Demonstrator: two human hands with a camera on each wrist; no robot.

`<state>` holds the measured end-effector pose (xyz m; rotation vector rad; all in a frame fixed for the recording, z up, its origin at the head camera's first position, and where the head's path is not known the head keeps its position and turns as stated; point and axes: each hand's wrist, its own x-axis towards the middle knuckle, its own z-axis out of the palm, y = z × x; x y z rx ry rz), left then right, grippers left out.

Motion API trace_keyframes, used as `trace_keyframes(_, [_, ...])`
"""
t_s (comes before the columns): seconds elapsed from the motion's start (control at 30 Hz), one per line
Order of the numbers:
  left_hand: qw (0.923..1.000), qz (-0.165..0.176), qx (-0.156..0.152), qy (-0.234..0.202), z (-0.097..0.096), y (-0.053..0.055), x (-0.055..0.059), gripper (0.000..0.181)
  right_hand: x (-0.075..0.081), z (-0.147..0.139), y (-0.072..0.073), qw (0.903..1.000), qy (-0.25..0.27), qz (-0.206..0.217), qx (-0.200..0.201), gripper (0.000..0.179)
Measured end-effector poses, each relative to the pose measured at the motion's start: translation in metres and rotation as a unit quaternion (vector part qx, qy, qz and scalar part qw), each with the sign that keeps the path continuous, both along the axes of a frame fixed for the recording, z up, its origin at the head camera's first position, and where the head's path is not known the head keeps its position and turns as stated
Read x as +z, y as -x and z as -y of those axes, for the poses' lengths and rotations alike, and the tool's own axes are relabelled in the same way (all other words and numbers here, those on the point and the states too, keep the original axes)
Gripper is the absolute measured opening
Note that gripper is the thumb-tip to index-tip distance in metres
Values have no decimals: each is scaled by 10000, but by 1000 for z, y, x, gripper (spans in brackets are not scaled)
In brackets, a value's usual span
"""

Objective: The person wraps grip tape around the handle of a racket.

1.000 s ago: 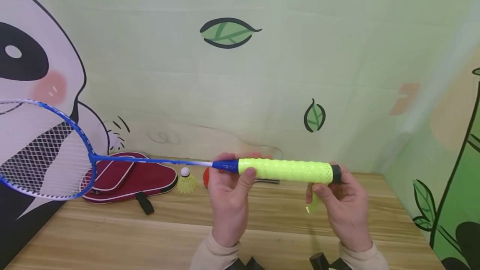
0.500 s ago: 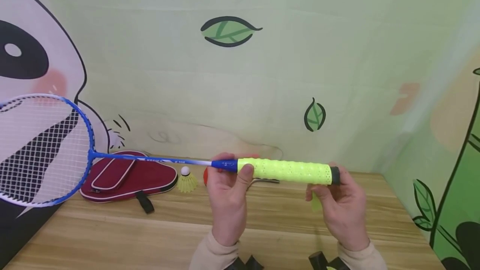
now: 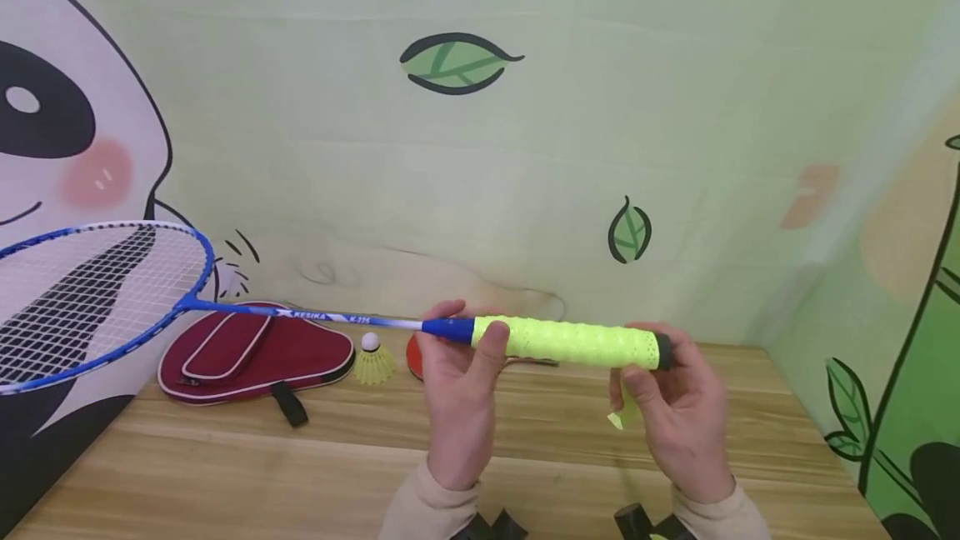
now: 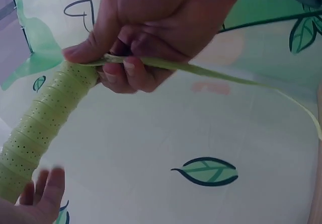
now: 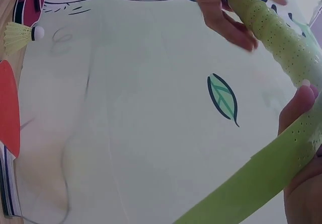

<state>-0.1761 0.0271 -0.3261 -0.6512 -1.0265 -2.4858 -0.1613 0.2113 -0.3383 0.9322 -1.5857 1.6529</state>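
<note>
A blue-and-white badminton racket (image 3: 247, 309) is held level above the table, its strung head at the left. Yellow-green perforated grip tape (image 3: 566, 342) wraps its handle in overlapping turns, up to the dark butt cap (image 3: 664, 352). My left hand (image 3: 459, 407) holds the handle near the blue cone, thumb in front and fingers behind. At the butt end my right hand (image 3: 686, 419) pinches the tape between thumb and fingers. A loose tail of tape (image 5: 241, 178) runs off from that hand in the right wrist view, and appears as a narrow strip in the left wrist view.
A maroon zip bag (image 3: 300, 352) with a black strap lies at the back left of the wooden table (image 3: 300, 477). Beside it stands a yellow shuttlecock (image 3: 372, 361). A red paddle (image 5: 9, 108) lies behind my left hand. A printed cloth wall closes off the back.
The racket has turned about its length, back and then on, so its head now shows flatter and the shaft lettering is visible. Both hands stay on the handle, shifting slightly left.
</note>
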Motion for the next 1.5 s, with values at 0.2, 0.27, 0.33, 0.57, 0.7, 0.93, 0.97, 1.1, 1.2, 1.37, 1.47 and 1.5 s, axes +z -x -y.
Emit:
trace_keyframes(0.2, [9973, -662, -293, -114, 1, 2, -2, 48, 1, -3, 0, 9997, -200, 146, 5, 32])
trace_keyframes(0.27, [9978, -630, -208, -35, 2, 2, -3, 45, 1, -4, 0, 9995, -254, 144, 80, 33])
trace_keyframes(0.33, [9984, -541, -185, -4, 3, 2, -3, 42, 1, -4, -1, 9995, -241, 116, 140, 33])
trace_keyframes(0.57, [9999, -5, -42, -103, 0, 1, -3, 39, 1, -1, 2, 9987, -248, -399, -198, 32])
trace_keyframes(0.7, [9992, 339, 197, -73, 0, 1, -1, 44, 0, 3, 2, 9978, -185, -610, -203, 36])
trace_keyframes(0.93, [9990, -425, -133, -23, 3, 1, 0, 50, -1, 6, 0, 9983, -7, -453, -374, 25])
trace_keyframes(0.97, [9975, -640, -300, -30, 3, 1, 0, 51, -1, 5, 0, 9985, 15, -381, -403, 24])
trace_keyframes(1.1, [9921, -1065, -655, 21, 6, 0, 1, 54, 0, 2, -2, 9996, 63, -76, -255, 22])
trace_keyframes(1.2, [9930, -1018, -587, 145, 7, -1, 1, 49, 1, -1, -2, 10000, -12, 26, 28, 30])
trace_keyframes(1.37, [9953, -859, -338, 299, 7, 0, 0, 41, 2, -4, -2, 9993, -173, -113, 302, 42])
trace_keyframes(1.47, [9965, -764, -217, 264, 7, 0, -1, 38, 2, -3, -2, 9991, -236, -156, 308, 41])
trace_keyframes(1.5, [9968, -745, -174, 240, 7, 0, -1, 37, 2, -3, -1, 9991, -244, -172, 308, 40])
